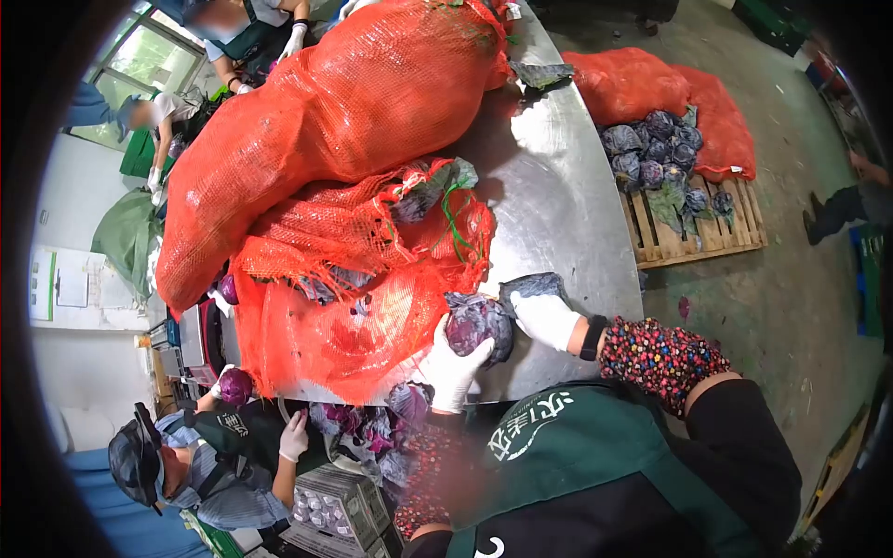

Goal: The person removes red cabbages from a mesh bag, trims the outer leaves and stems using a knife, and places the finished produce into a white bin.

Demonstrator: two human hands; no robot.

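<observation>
My left hand (454, 369), in a white glove, is wrapped round a red cabbage (478, 327) close over the steel table's (591, 270) near edge. The cabbage shows glossy purple on one side and dull, wrinkled leaves on the other. Just right of it, my gloved right hand (549, 322) has its fingers closed on a dark, loose cabbage leaf (532, 284). Beyond my left hand lies a torn red mesh sack (358, 325), its cut opening showing more cabbage and a green string (453, 219).
Full red mesh sacks (363, 102) cover the table's far left. Purple leaf scraps (377, 428) lie below the near edge. A co-worker (223, 456) at lower left holds a cabbage (235, 386) near a crate (339, 511). A pallet (702, 232) with cabbages and sacks stands right.
</observation>
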